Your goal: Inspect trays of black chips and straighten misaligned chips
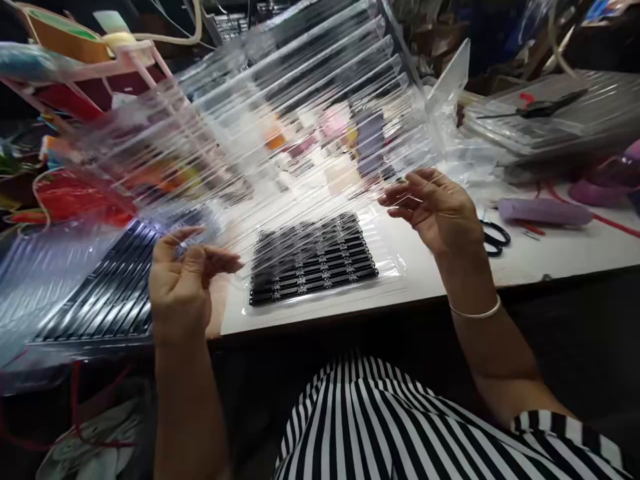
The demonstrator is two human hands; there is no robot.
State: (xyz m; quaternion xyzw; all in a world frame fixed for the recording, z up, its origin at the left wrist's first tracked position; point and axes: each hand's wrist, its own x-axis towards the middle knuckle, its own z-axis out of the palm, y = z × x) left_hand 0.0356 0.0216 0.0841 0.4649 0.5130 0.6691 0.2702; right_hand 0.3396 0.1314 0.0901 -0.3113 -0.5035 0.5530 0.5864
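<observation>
Both hands hold up a clear ribbed plastic tray [305, 87], tilted and smeared by motion. My left hand [185, 280] pinches its near left edge, and my right hand [435, 207] grips the near right edge between thumb and fingers. Behind and below it, a clear tray filled with rows of black strips [315, 283] with silvery patterned bands lies flat on the white table. Part of those strips shows only through the raised plastic. By my left wrist rests a stack of ribbed trays [110, 287] with dark grooves.
Black-handled scissors [495, 239] and a purple cylindrical case [545, 212] lie at right on the table [420, 283]. Behind them, black pliers [545, 107] rest on stacked clear trays [590, 133]. A pink rack [140, 57] stands at the left, with red plastic [80, 197] below it.
</observation>
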